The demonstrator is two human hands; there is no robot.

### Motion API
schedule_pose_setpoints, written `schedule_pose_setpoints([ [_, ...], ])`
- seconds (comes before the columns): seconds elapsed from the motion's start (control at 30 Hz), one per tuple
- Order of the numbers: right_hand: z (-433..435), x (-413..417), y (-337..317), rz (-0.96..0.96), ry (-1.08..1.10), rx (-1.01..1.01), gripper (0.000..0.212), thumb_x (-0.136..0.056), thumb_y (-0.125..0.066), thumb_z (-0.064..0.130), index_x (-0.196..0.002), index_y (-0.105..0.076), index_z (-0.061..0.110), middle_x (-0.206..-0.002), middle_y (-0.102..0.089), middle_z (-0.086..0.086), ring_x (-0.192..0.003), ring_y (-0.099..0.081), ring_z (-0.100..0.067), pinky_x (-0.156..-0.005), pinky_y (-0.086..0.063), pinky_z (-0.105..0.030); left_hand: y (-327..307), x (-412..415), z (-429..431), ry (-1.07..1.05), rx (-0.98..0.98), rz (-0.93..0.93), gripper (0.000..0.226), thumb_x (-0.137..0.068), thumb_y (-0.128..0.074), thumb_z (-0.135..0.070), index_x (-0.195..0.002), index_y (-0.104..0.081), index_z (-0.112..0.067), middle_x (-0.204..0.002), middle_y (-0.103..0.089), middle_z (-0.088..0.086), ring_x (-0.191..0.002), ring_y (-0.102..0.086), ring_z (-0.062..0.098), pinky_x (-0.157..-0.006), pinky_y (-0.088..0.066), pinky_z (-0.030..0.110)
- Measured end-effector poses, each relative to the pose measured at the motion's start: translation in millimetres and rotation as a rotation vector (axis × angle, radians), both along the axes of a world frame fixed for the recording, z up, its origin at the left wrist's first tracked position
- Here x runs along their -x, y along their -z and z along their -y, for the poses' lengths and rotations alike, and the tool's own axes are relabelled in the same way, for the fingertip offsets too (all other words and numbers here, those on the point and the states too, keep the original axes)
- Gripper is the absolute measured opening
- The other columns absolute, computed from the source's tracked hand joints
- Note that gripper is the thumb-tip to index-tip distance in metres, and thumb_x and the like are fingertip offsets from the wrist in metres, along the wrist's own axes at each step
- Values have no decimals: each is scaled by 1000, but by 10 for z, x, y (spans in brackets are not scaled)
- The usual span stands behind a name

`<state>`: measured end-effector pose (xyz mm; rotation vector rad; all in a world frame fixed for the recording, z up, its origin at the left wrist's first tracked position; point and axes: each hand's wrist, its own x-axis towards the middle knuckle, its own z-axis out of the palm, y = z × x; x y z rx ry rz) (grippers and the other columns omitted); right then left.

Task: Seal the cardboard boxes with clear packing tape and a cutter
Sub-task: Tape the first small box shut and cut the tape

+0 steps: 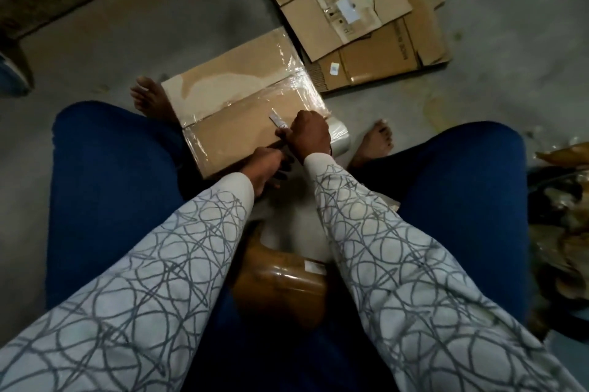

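The right hand (310, 136) hides most of the cutter (276, 121) and tape roll (339, 136).

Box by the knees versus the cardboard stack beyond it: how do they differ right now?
The box has clear tape along its centre seam; the stack shows white labels, and the box shows none. The box is one piece; the stack is several overlapping flattened pieces. The right hand holds the cutter over the box; nothing touches the stack. Both are brown cardboard on the grey floor.
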<state>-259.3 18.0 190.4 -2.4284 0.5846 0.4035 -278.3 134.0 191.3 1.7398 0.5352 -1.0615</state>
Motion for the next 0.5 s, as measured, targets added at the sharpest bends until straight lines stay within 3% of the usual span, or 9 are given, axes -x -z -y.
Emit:
schedule_pose_setpoints([
  [0.1, 38, -46, 15, -12, -10, -56, 48, -84, -76, 39, -116, -66, 4, -121, -64, -17, -114, -60, -31, -92, -46, -34, 63, 47, 124, -3, 17, 69, 27, -100, -44, -23, -113, -67, -16, -93, -71, 15, -76, -64, 28, -63, -48, 32],
  [0.2, 92, -116, -57, -9, -22, -142, 39, -87, -74, 28, -116, -63, 5, -120, -65, -17, -115, -59, -32, -90, -46, -34, 169, 57, 172, 10, 37, 64, 22, -102, -45, -21, -104, -66, -14, -88, -69, 15, -74, -64, 29, -69, -49, 38],
  [0.27, 156, -161, -105, -10, -8, -198, 36, -82, -78, 22, -110, -61, 7, -114, -67, -15, -110, -61, -31, -86, -47, -33, 166, 50, 227, 13, 98, 45, 16, -101, -47, -16, -96, -61, -18, -84, -63, 8, -70, -60, 24, -66, -49, 33],
  [0.33, 302, -166, -150, 25, 99, -279, 38, -73, -86, 19, -99, -58, 15, -108, -69, -9, -103, -64, -25, -84, -48, -30, 127, 14, 360, -15, 151, 49, 9, -94, -60, -25, -102, -59, -20, -88, -62, 6, -72, -59, 20, -65, -48, 31],
  [0.4, 496, -150, -207, 87, 249, -309, 41, -69, -89, 23, -96, -58, 22, -107, -70, -4, -101, -64, -20, -85, -48, -26, 184, -47, 499, -65, 191, 47, 50, -72, -77, -40, -115, -64, -20, -96, -68, 6, -80, -62, 21, -69, -48, 32],
  [0.5, 825, -88, -142, 131, 497, -302, 34, -70, -87, 28, -100, -73, 22, -104, -75, 2, -98, -68, -15, -88, -50, -23, 233, -89, 727, -203, 258, -51, 69, -70, -79, -53, -126, -63, -17, -107, -65, 3, -91, -62, 23, -78, -51, 36],
])
